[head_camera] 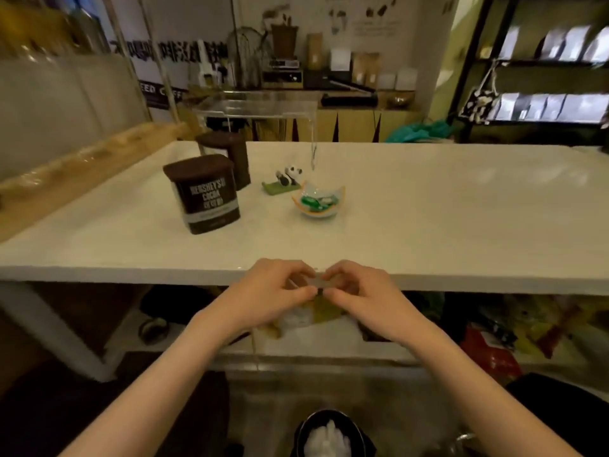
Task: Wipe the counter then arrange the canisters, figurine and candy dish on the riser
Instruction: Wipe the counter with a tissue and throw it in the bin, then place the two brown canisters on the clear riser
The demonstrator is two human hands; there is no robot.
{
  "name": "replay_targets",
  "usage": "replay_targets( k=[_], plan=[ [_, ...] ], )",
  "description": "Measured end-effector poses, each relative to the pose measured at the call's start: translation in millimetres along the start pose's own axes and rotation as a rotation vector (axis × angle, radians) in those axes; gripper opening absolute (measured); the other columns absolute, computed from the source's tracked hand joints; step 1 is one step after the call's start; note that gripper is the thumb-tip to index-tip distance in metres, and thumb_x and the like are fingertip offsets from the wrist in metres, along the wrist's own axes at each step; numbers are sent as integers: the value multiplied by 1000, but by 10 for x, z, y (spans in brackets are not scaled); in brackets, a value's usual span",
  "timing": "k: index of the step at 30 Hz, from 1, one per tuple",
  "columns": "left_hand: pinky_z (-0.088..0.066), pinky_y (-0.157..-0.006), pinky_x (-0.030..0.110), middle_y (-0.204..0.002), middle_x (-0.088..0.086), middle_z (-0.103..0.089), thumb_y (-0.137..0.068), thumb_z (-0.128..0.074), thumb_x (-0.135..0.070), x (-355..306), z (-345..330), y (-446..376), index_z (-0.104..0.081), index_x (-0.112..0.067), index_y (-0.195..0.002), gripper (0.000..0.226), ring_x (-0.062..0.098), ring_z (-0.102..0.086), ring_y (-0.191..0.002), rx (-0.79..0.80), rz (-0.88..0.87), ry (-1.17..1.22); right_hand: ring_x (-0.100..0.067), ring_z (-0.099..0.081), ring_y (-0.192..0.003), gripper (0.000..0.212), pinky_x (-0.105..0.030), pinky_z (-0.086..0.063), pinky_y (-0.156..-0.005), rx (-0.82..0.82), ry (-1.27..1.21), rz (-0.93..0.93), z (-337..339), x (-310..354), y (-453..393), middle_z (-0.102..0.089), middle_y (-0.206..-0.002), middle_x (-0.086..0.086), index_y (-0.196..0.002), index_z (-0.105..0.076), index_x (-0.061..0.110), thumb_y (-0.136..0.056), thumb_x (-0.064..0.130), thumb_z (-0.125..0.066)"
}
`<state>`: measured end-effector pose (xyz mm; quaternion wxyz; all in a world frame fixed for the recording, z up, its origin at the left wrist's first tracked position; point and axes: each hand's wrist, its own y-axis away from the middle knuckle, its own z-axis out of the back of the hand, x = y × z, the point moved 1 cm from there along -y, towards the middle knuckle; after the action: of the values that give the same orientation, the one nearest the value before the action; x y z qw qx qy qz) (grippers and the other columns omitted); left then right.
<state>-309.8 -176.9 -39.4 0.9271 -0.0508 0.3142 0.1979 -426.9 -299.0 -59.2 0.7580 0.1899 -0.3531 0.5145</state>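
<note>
White table (428, 206) in a cluttered shop, both hands at its near edge.

At 6 o'clock the left hand (273, 293) and right hand (359, 291) each pinch one small pale item (318, 282) (too blurred to name), grip closed on it. At 11 o'clock stand two brown cocoa canisters (204, 192), the panda figurine (290, 178) and glass candy dish (318, 201) just beside; the clear riser (257, 105) stands behind at 12.
</note>
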Motion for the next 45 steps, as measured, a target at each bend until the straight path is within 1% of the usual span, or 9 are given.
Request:
replay_targets(
  k=[7, 11, 15, 20, 23, 29, 35, 42, 45],
  plan=[
    [-49, -91, 29, -115, -2, -65, -84, -56, -38, 129, 734, -106, -55, -25, -120, 39, 8, -58, -103, -331, 25, -103, -10, -59, -78, 21, -20, -46, -72, -85, 2, 108, 143, 468, -695, -64, -89, -1, -103, -60, 20, -83, 25, -60],
    [-39, -98, 25, -129, -5, -53, -82, -59, -36, 369, 1115, -190, -48, -25, -127, 48, 11, -47, -119, -565, -25, -205, -15, -61, -88, 25, -33, -51, -84, -92, 14, 138, 81, 649, -1182, -66, -96, -2, -107, -59, 20, -83, 27, -61],
    [-32, -108, 32, -141, -3, -40, -73, -69, -36, 733, 1388, -250, -39, -27, -132, 67, 14, -33, -130, -711, 28, -216, -12, -60, -93, 33, -30, -51, -85, -58, 6, 123, -44, 756, -1672, -65, -106, 0, -113, -55, 22, -82, 30, -62],
    [-26, -114, 39, -154, 1, -21, -58, -81, -41, 1255, 1482, -375, -11, -23, -145, 112, 19, -21, -140, -642, 297, -51, -11, -56, -100, 55, -22, -47, -80, 102, -40, 65, -238, 815, -2165, -55, -112, 4, -125, -45, 22, -76, 30, -70],
    [-37, -106, 40, -148, 4, -34, -50, -86, -35, 1537, 1511, -448, -15, -19, -144, 119, 21, -37, -133, -521, 373, 185, -14, -54, -108, 70, -28, -48, -89, 217, -12, 62, -325, 803, -2385, -54, -124, 1, -130, -39, 22, -71, 29, -76],
    [-52, -87, 32, -110, -9, -65, -49, -88, -25, 1781, 1521, -572, -55, -31, -111, 70, 10, -61, -100, -339, 277, 341, -11, -56, -110, 68, -33, -48, -97, 358, -55, 116, -343, 815, -2658, -60, -122, 6, -126, -47, 24, -67, 16, -79],
    [-56, -84, 32, -100, -11, -72, -40, -86, -32, 1857, 1715, -693, -64, -30, -104, 68, 7, -66, -92, -246, 235, 313, -13, -62, -105, 68, -40, -52, -95, 364, -13, 107, -270, 841, -2863, -67, -115, 4, -118, -56, 22, -56, 23, -86],
    [-47, -63, 11, -83, -18, -71, -49, -87, -28, 1712, 2172, -910, -59, -44, -82, 46, -4, -66, -80, -309, 135, 319, -3, -67, -91, 53, -17, -55, -78, 274, -86, 186, 121, 1151, -3035, -72, -100, 10, -111, -62, 22, -62, 12, -82],
    [-45, -58, 7, -69, -30, -68, -49, -85, -30, 1572, 2448, -1042, -56, -45, -77, 43, -14, -63, -74, -381, 85, 344, -5, -69, -90, 45, -18, -56, -75, 208, -147, 223, 342, 1292, -3185, -73, -95, 9, -104, -65, 26, -64, 9, -79]
  ],
)
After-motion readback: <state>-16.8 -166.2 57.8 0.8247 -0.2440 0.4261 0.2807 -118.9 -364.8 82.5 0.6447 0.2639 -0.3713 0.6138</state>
